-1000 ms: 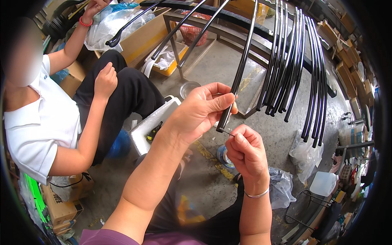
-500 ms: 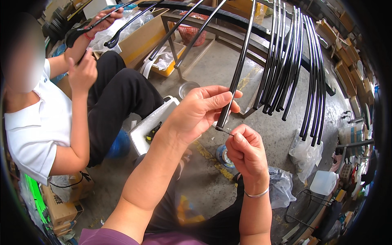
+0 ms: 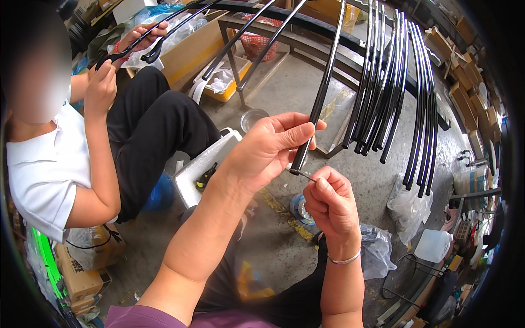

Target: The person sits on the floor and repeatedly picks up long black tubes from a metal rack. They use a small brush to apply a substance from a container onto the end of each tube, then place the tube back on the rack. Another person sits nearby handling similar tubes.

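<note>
Running through the pinch of your left hand (image 3: 273, 139), the black tube (image 3: 325, 82) has its near end just past your thumb, toward your right hand (image 3: 331, 199). Your work on that end looks under way and unfinished: a thin rod (image 3: 306, 176) meets it, though whether it goes inside, you cannot tell. The tube's long axis runs away from you, leaning a little right at the far end; its near end points back toward your lap and slightly left. Your left thumb and fingers are clamped on the tube, your right thumb and forefinger on the rod. Beyond your left hand, the tube crosses a dark rail (image 3: 320, 26). Farther right hang more black tubes (image 3: 381, 109), with two others (image 3: 272, 45) to its left; which are done and which are left cannot be judged. Left of your left hand sits a white foam box (image 3: 187, 185), then a co-worker (image 3: 60, 169) holding a black bar (image 3: 114, 56).
</note>
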Motion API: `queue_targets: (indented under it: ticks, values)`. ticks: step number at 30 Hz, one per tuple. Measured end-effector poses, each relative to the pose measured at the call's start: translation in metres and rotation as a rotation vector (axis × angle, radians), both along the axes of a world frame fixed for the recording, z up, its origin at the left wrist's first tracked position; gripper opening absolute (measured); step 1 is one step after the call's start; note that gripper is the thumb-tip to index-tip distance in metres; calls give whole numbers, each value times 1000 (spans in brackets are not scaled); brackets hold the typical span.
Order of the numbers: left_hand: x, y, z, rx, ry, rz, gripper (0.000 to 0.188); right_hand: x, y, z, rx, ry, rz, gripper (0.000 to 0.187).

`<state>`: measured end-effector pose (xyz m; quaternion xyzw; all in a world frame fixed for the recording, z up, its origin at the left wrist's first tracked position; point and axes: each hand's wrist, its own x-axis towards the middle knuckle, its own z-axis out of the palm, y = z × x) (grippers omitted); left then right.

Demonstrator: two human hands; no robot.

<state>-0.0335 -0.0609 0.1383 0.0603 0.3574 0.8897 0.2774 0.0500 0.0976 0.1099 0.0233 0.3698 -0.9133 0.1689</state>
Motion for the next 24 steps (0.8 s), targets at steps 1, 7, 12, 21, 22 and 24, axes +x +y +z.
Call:
queue_targets:
  ticks: [1,7,12,21,22,24]
  values:
    - [0,1,0,0,-1,30,35,0,0,0,1,-1,1,16]
    - [-1,-2,2,-8,-8,-38,32,-1,0,-2,5,-4,-7,14]
    - [-2,-4,0,-15,29,-57,30,-1,-1,-1,26,-10,-21,13]
    - [-1,-2,0,12,2,-10,32,-1,-1,-3,33,8,-41,11]
    - [-1,-3,1,6,9,-19,32,-1,-2,-3,36,12,-45,11]
    - [0,-2,4,5,-2,-6,33,-1,-2,-4,46,17,-55,11]
